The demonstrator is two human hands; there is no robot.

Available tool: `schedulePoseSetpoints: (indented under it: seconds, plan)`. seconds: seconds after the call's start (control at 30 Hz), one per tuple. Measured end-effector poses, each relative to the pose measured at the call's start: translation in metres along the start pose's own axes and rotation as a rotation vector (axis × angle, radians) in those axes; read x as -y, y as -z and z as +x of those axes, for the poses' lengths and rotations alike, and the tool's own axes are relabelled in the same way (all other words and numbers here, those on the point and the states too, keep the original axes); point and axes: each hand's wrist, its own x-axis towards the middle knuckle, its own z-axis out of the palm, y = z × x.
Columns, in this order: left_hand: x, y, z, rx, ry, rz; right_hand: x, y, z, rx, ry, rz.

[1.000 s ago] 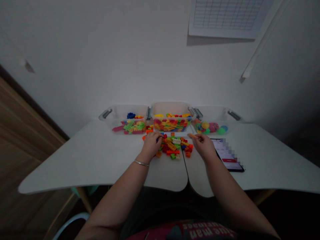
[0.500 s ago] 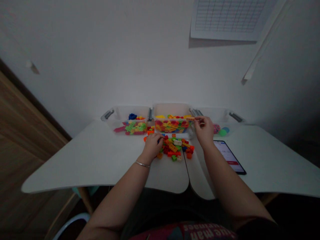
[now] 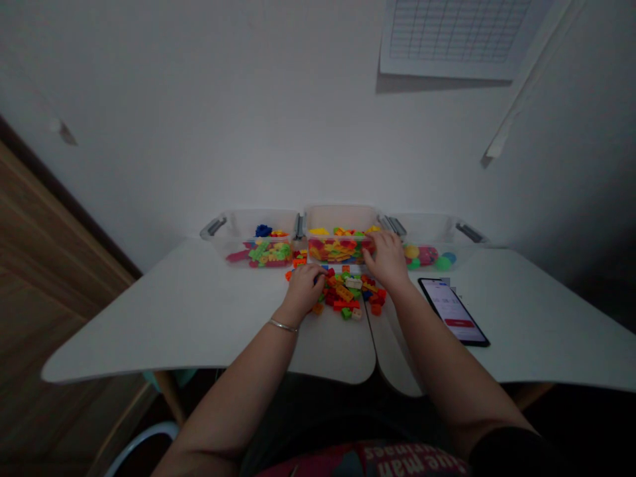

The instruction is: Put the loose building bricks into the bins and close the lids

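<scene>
Head view: I've got three clear bins in a row against the wall, on a white table [image 3: 163, 324]. Pile of mixed toy bricks [image 3: 344, 293] sits in front of the middle bin [image 3: 342, 217], mostly red, orange and green, lying across the seam in the table. Right hand [image 3: 388, 258] is at the front right corner of the middle bin; fingers open, thumb apart from them and low by the front wall. That bin holds lots of yellow, red and green pieces. Left hand [image 3: 302, 290] rests on the left edge of the pile, fingers curled; something dark blue shows by the thumb, but I can't tell if it's gripped. Bracelet [image 3: 283, 326] on the left wrist. Left bin [image 3: 243, 222]: blue, green and pinkish pieces. Right bin [image 3: 432, 228]: coloured balls, front left part hidden from me by the right hand. Phone [image 3: 454, 315], screen lit, lies on the table just beside the right forearm. Gridded sheet [image 3: 452, 36] on the wall, upper right.
</scene>
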Motion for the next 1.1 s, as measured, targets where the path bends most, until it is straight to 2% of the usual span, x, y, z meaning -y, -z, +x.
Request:
schedulePoseSetpoints:
  seconds: [0.1,0.27,0.33,0.5,0.6,0.7,0.9,1.1]
  plan:
    - [0.0,0.0,0.0,0.008,0.005,0.002,-0.003,-0.001,-0.003,-0.007,0.029,0.043]
    - [-0.002,0.001,0.0,0.008,-0.001,-0.002,0.004,0.006,-0.018,-0.184,-0.018,0.08]
    - [-0.003,0.002,0.0,0.005,-0.006,-0.005,0.009,0.008,-0.028,-0.192,-0.027,0.094]
    - [-0.004,0.001,0.0,0.008,-0.013,-0.01,0.01,0.003,-0.051,-0.003,-0.018,0.195]
    - [-0.003,0.001,0.0,0.01,-0.008,-0.005,0.007,-0.005,-0.06,0.036,-0.086,0.256]
    - [-0.004,0.001,0.0,0.009,-0.017,-0.008,0.003,-0.012,-0.064,0.071,-0.136,0.262]
    - [-0.006,0.002,0.0,0.01,-0.024,-0.018,0.0,-0.02,-0.066,0.252,-0.12,0.236]
    - [-0.005,0.0,0.0,0.017,-0.032,-0.02,0.002,-0.022,-0.067,0.258,-0.146,0.304]
